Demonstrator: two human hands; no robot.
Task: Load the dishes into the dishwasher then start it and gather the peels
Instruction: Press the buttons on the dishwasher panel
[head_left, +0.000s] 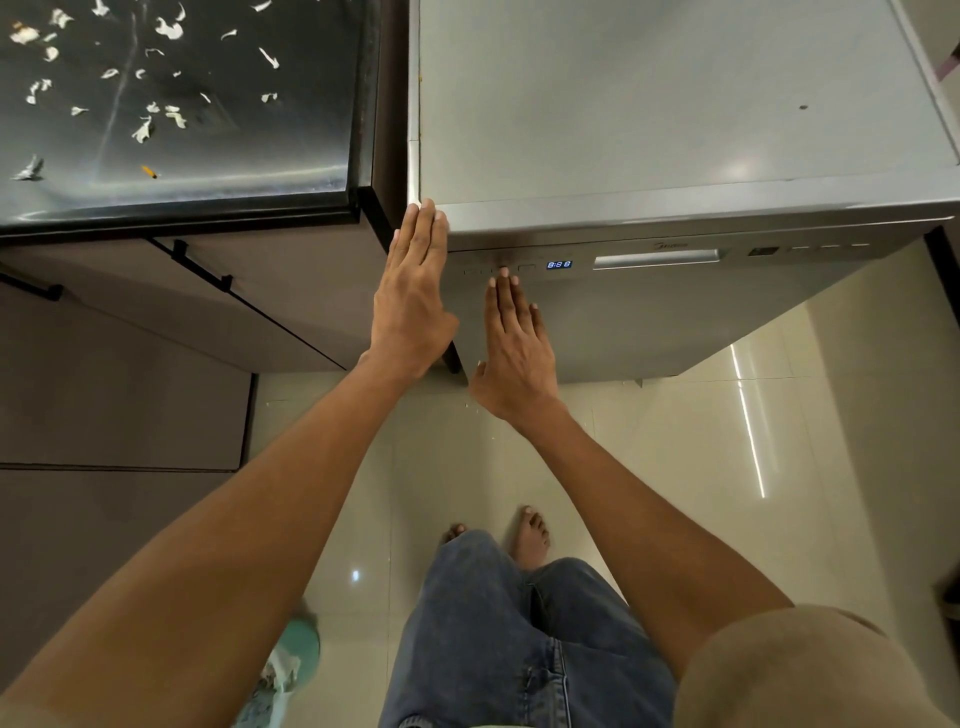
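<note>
On dishwasher (675, 130) front, right hand (517, 353) fingers (503, 283) at buttons (501, 270), left hand (413, 291) flat

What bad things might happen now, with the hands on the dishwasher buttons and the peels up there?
1. The right hand reaches the buttons with several straight fingers together, so it might press the wrong one.
2. The left hand rests on the dishwasher corner; leaning could nudge the machine.
3. The peels lie scattered on the dark counter, so some may be missed or fall to the floor.

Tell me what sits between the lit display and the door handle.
Nothing: in the head view, only bare silver panel separates the display from the handle.
</note>
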